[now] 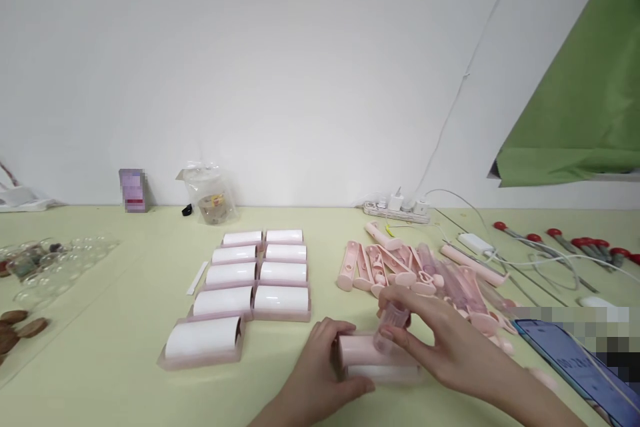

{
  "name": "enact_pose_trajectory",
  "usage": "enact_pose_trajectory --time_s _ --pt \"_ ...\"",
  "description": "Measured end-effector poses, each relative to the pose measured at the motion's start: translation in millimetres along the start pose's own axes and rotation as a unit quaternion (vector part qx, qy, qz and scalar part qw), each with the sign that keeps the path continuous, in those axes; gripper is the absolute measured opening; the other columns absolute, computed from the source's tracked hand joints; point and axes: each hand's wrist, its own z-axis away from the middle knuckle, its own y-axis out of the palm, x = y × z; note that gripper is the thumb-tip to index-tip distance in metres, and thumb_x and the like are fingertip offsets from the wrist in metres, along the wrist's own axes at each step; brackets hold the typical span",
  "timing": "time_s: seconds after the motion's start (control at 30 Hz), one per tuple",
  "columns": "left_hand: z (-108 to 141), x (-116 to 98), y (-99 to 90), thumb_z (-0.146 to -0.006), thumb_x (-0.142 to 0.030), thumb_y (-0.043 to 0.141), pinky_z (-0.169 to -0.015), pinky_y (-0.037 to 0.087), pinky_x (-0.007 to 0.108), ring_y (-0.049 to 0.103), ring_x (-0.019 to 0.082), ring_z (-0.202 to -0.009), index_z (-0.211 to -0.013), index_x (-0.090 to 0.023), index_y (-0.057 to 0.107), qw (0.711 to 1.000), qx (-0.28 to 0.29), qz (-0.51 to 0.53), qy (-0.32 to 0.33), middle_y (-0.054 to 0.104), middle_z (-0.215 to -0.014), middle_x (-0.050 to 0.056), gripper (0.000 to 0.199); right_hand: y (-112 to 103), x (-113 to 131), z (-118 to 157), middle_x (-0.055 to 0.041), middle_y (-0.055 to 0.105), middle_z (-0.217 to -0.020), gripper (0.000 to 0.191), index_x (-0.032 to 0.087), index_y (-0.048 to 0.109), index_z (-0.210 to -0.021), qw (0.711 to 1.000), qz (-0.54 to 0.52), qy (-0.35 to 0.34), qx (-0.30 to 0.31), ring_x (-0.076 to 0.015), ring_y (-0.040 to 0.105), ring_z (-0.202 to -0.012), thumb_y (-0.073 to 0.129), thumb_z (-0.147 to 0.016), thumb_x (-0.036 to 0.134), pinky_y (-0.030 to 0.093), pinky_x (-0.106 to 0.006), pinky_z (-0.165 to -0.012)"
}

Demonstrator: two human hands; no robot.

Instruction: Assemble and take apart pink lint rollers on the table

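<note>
Near the table's front edge lies a pink cylindrical piece point(361, 351) over a white roll point(383, 373). My left hand point(320, 370) grips its left end, thumb in front and fingers behind. Between the thumb and fingers of my right hand point(435, 340) is a small clear pink piece point(391, 325), held tilted above the cylinder. Behind my right hand is a pile of pink plastic parts point(377, 267), some opaque, some see-through. To the left, white rolls in pink holders point(230, 274) stand in two columns. Blur hides where the held pieces touch.
A phone point(575, 363) lies at the right, beside white cables and red-ended rods point(583, 242). A power strip point(395, 212) is near the wall. At the back left stand a clear bag point(213, 200) and a purple box point(133, 190). Bubble wrap point(65, 273) is far left.
</note>
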Motion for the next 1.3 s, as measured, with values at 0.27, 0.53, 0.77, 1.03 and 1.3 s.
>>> enact_pose_trajectory --time_s 0.27,0.53,0.77,1.03,1.3 --pt "1.8 1.8 -3.6 -0.062 -0.022 0.064 -0.094 0.033 0.034 0.043 0.023 -0.107 -0.111 -0.019 0.043 1.0 0.016 0.013 -0.021 0.048 -0.113 0.007 0.053 7.1 -6.4 7.2 -0.0003 0.062 -0.09 0.055 0.031 0.029 -0.126 0.989 -0.132 0.055 -0.032 -0.0154 0.06 -0.076 0.053 -0.077 0.034 0.049 -0.029 -0.067" --pt "-10.4 -52.3 -6.6 -0.05 -0.021 0.073 -0.1 0.024 0.04 0.028 0.027 -0.122 -0.128 -0.023 0.023 0.996 -0.075 0.034 0.031 0.034 -0.13 0.009 0.092 -44.2 -86.3 11.0 -0.0049 0.061 -0.087 0.024 0.021 0.058 -0.088 0.984 0.109 0.103 -0.098 -0.017 0.057 -0.078 0.037 -0.085 0.031 0.044 -0.028 -0.065" --pt "-58.4 -85.7 25.0 -0.061 -0.039 0.069 -0.058 0.044 0.023 0.057 0.012 -0.058 -0.084 -0.015 0.056 0.971 0.037 0.224 0.08 0.06 -0.059 0.0 0.035 -10.1 -127.1 -1.0 -0.012 0.058 -0.086 0.014 0.015 0.059 -0.077 0.958 0.271 0.09 -0.039 -0.024 0.056 -0.076 0.045 -0.076 0.015 0.039 -0.032 -0.063" --pt "-66.0 -67.4 40.1 -0.052 -0.052 0.07 -0.025 0.017 0.015 0.025 0.001 -0.022 -0.048 -0.015 0.046 0.947 0.03 0.319 0.023 0.034 -0.027 -0.01 0.044 -19.3 -112.9 4.5 -0.0089 0.061 -0.089 0.017 0.018 0.054 -0.084 0.985 0.137 0.087 -0.059 -0.0219 0.056 -0.081 0.04 -0.083 0.028 0.043 -0.033 -0.068" --pt "-68.1 -62.4 45.1 -0.065 -0.077 0.027 -0.025 0.017 0.017 0.023 0.004 -0.021 -0.043 -0.013 0.05 0.889 0.043 0.456 0.028 0.029 -0.025 -0.006 0.071 -17.6 -6.4 -9.4 -0.0057 0.066 -0.088 0.025 0.019 0.061 -0.084 0.93 -0.344 0.08 -0.105 -0.0202 0.059 -0.084 0.061 -0.07 0.039 0.048 -0.03 -0.074"
